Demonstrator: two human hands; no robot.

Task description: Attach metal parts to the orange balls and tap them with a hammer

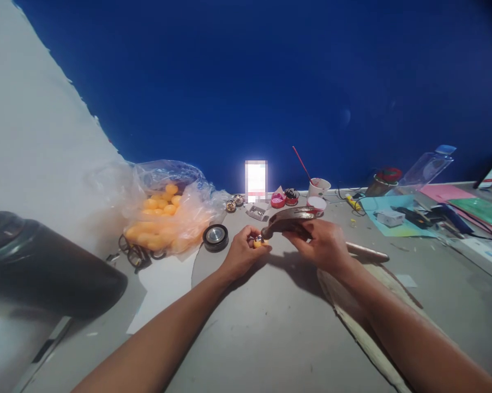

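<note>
My left hand [245, 251] pinches a small yellow-orange round piece with a shiny metal top [258, 240] against the grey tabletop [246, 338]. My right hand [325, 245] is closed around a claw hammer [285, 219], close to its head. The hammer's face is right at the metal top; whether they touch I cannot tell. Its handle sticks out behind the right wrist. Left of my left hand stands a round black piece with a silver centre [215, 237]. Beyond my hands lies a small grey tray of tiny parts [257, 212].
A clear plastic bag of orange balls [160, 213] and a large dark cylinder [45, 267] occupy the left. At the back are a lit phone [256, 180], red tins [277, 200] and a paper cup [318, 188]. A cloth-like piece [352, 311] lies under my right forearm.
</note>
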